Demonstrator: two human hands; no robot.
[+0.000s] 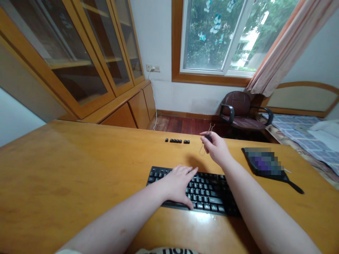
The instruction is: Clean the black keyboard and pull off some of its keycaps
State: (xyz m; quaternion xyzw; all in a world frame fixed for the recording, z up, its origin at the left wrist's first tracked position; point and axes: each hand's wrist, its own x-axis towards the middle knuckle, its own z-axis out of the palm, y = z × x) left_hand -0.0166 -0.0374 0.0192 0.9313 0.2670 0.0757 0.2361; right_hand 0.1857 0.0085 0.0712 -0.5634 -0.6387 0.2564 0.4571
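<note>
A black keyboard (205, 190) lies on the wooden desk in front of me. Across its left half rests my left hand (178, 185), fingers spread and palm down. My right hand (215, 146) is raised above the desk, beyond the keyboard's far edge. Pinched in its fingers is a wire keycap puller (209, 138) with a dark middle and thin wire ends poking out above and below. Whether a keycap sits in its wires is too small to tell. Several black keycaps (176, 140) are lined up near the desk's far edge, left of my right hand.
A dark pouch (249, 158) with a strap lies on the right of the desk (79, 176), its top blurred out. Past the far edge stand an armchair (239, 109) and a bed (304, 130). A glass-fronted cabinet (113, 79) rises at the left.
</note>
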